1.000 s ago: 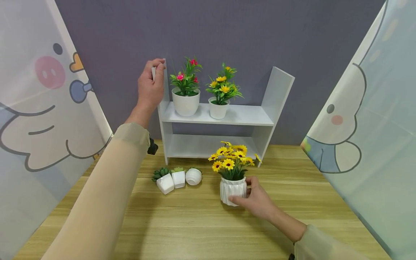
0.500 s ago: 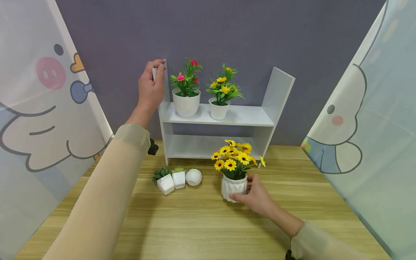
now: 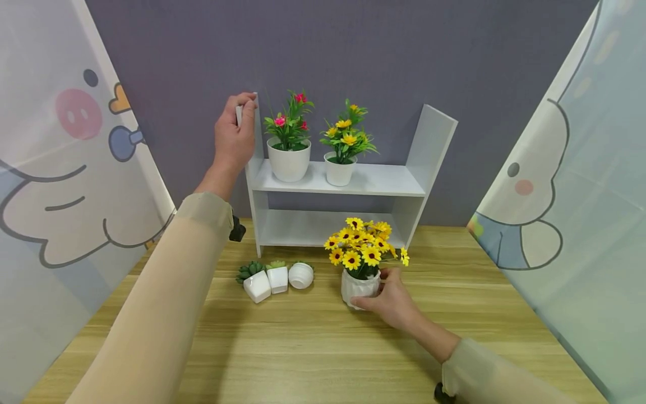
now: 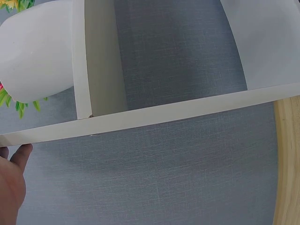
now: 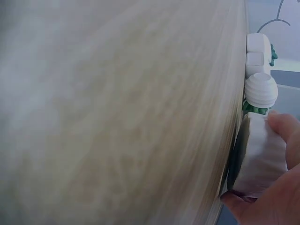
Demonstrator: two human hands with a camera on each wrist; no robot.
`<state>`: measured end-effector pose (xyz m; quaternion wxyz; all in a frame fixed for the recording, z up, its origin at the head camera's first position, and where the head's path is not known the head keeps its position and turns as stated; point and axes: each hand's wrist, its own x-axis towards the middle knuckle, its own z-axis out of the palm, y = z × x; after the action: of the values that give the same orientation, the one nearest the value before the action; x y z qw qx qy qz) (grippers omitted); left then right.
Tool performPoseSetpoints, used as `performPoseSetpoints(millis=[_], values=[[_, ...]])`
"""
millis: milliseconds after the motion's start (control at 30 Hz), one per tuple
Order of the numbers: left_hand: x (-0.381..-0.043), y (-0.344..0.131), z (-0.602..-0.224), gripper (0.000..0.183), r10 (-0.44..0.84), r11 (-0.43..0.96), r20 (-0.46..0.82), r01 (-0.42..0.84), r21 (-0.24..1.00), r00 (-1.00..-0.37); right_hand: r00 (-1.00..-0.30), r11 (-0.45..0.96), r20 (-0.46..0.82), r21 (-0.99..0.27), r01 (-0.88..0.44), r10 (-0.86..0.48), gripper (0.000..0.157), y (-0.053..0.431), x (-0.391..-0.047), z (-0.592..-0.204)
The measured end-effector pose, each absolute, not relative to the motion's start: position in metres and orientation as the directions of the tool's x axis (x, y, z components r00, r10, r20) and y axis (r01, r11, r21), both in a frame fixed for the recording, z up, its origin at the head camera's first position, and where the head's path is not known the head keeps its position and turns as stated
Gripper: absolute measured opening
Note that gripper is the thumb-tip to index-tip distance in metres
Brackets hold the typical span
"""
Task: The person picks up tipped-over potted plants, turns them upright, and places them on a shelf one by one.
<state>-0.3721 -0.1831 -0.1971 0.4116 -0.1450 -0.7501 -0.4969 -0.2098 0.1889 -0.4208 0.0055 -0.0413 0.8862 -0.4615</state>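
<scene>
My right hand point(image 3: 392, 301) grips a white ribbed pot point(image 3: 359, 289) of yellow sunflowers point(image 3: 356, 244), thumb on the near side and fingers round the right. Seen from the right wrist, the underside of this pot point(image 5: 262, 159) shows close over the wooden table. High on the left, my left hand point(image 3: 234, 130) holds the top of the side panel of a white two-tier shelf point(image 3: 333, 227). In the left wrist view, fingertips point(image 4: 23, 151) meet this panel's edge. On the upper tier stand a pot with pink flowers point(image 3: 289, 160) and a smaller pot with yellow flowers point(image 3: 339, 170).
Several small white succulent pots lie on their sides left of the sunflowers, among them a faceted pot point(image 3: 257, 287), a square pot point(image 3: 277, 279) and a round ribbed pot point(image 3: 301, 275). A grey wall point(image 3: 373, 56) stands behind the shelf, with cartoon-printed panels point(image 3: 525, 185) on both sides.
The right hand has lifted the sunflower pot slightly toward the shelf, then moved it a little left; the flowers have turned. The left hand has stayed at the shelf's side panel.
</scene>
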Motion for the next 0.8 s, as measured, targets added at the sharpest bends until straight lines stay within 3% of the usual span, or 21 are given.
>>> performPoseSetpoints(millis=[267,500,800], values=[[-0.372,-0.183,-0.197,0.040,-0.186,0.458,0.765,0.634,0.623,-0.617,-0.997,0.604,0.039,-0.794,-0.074,-0.070,0.107,0.184,-0.215,-0.423],[-0.372,-0.183,-0.196,0.040,-0.189,0.462,0.765,0.632,0.623,-0.616,-0.995,0.625,0.054,-0.774,-0.097,-0.087,0.126,0.183,-0.218,-0.424],[-0.371,-0.183,-0.197,0.039,-0.193,0.461,0.762,0.629,0.627,-0.618,-0.996,0.653,0.059,-0.752,-0.091,-0.071,0.131,0.177,-0.219,-0.426]])
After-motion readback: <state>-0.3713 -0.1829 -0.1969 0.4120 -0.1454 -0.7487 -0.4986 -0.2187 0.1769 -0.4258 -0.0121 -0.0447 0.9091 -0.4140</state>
